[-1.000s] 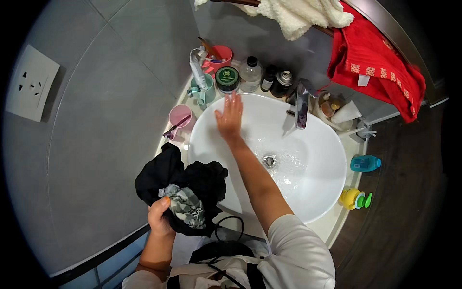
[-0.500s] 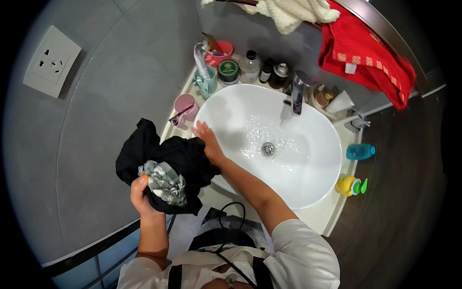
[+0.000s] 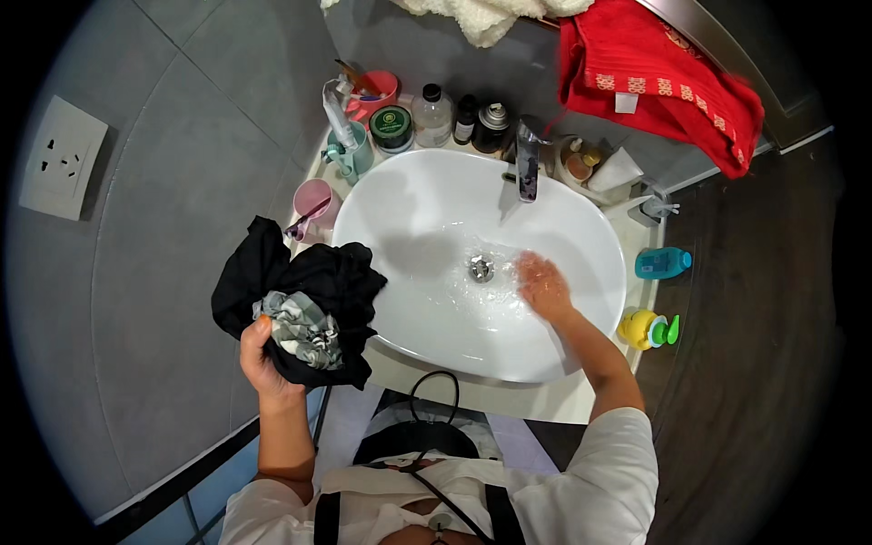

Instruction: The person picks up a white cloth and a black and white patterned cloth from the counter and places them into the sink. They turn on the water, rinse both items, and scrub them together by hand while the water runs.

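A bunched bundle of black cloth (image 3: 341, 282) is in my left hand (image 3: 263, 361), whose thumb presses on a crumpled grey-and-white checked cloth (image 3: 304, 331) lying over it; most of that hand's fingers are hidden beneath. The bundle hangs left of the white oval washbasin (image 3: 427, 350), near its rim. Inside the basin, right of the round metal drain (image 3: 481, 267), my right hand (image 3: 545, 289) is open and wet, slightly blurred, holding nothing. Water splashes around the drain, below the chrome tap (image 3: 528, 163).
Behind the basin stand a pink cup (image 3: 313, 202), a green cup (image 3: 356, 150), a green-lidded jar (image 3: 391, 127) and a clear bottle (image 3: 431, 116). Rightward are a blue bottle (image 3: 663, 263) and a yellow pump bottle (image 3: 641, 330). A red towel (image 3: 654, 82) hangs above.
My right hand has left the black cloth and moved right into the basin beside the drain. My left hand keeps hold of the bundle. The view has shifted slightly.
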